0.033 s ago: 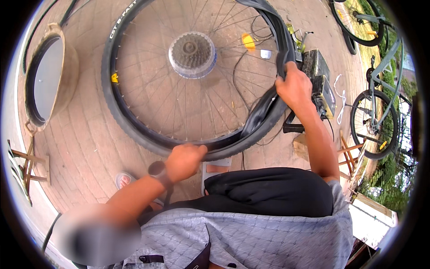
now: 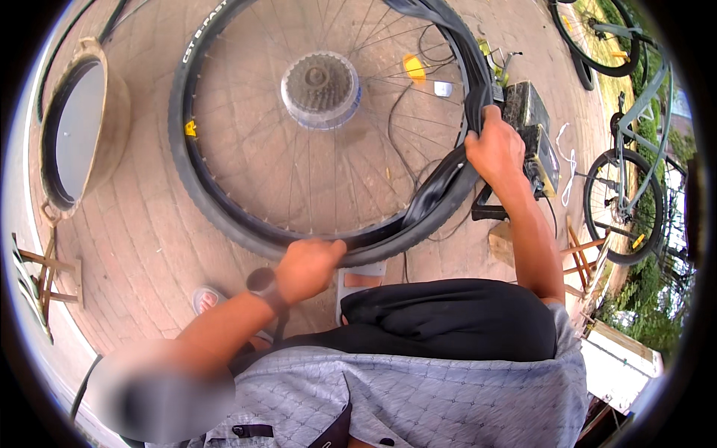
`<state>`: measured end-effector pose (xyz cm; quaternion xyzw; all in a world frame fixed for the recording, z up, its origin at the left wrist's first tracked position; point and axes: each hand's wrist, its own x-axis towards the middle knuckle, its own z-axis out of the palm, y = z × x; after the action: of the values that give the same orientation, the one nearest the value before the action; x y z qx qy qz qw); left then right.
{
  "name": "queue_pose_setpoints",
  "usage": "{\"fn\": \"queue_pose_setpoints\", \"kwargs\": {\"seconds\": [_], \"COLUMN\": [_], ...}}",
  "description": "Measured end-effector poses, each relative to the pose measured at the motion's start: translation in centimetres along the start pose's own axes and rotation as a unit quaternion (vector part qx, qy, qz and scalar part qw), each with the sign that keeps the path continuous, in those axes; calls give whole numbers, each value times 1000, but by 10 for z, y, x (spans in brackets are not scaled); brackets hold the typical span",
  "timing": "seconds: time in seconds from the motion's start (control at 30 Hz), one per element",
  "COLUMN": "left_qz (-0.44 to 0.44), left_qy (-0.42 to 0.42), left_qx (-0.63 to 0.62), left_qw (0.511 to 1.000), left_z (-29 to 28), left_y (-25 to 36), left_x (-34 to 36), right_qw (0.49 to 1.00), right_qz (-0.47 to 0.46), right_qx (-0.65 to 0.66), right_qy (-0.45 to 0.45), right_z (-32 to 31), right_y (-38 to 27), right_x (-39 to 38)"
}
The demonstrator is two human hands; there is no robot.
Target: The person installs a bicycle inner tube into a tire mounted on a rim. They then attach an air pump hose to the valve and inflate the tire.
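A bicycle wheel with a black knobbly tyre [image 2: 216, 218] stands before me, its rear sprocket cassette [image 2: 320, 86] in the middle. Along the right side a slack black inner tube [image 2: 429, 200] hangs partly out between tyre and rim. My left hand [image 2: 308, 270] is closed round the tyre at the wheel's near edge; its fingertips are hidden. At the right edge my right hand [image 2: 496, 149] is closed on the inner tube beside the tyre, thumb towards the spokes. A yellow reflector [image 2: 414, 69] sits among the spokes.
A wide basin [image 2: 112, 142] of greyish water stands at the left. Right of the wheel are a dark boxy case [image 2: 539, 153], a wooden block [image 2: 500, 240] and a white cord [image 2: 569, 168]. A parked bicycle [image 2: 635, 142] stands farther right; my sandalled foot [image 2: 362, 280] is below the tyre.
My right hand has shifted slightly to the right and down along the tyre's edge. My left hand and the wheel look the same.
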<state>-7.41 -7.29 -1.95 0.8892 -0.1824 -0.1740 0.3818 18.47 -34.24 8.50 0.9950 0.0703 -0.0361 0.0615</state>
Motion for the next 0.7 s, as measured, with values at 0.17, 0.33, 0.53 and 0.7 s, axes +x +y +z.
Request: {"fn": "queue_pose_setpoints", "kwargs": {"seconds": [0.17, 0.33, 0.53, 0.7], "left_qz": [-11, -25, -50, -71], "left_qy": [-26, -36, -96, -181], "left_qx": [18, 23, 47, 100], "left_qw": [999, 999, 993, 976], "left_z": [-2, -3, -33, -62], "left_y": [-1, -5, -5, -23], "left_x": [2, -3, -3, -4], "right_qw": [989, 965, 888, 864], "right_qz": [2, -115, -416, -480], "right_qx": [143, 234, 117, 129], "right_qy": [45, 2, -159, -85], "right_z": [14, 12, 3, 8], "right_y": [17, 11, 8, 9], "right_x": [-24, -59, -85, -85]}}
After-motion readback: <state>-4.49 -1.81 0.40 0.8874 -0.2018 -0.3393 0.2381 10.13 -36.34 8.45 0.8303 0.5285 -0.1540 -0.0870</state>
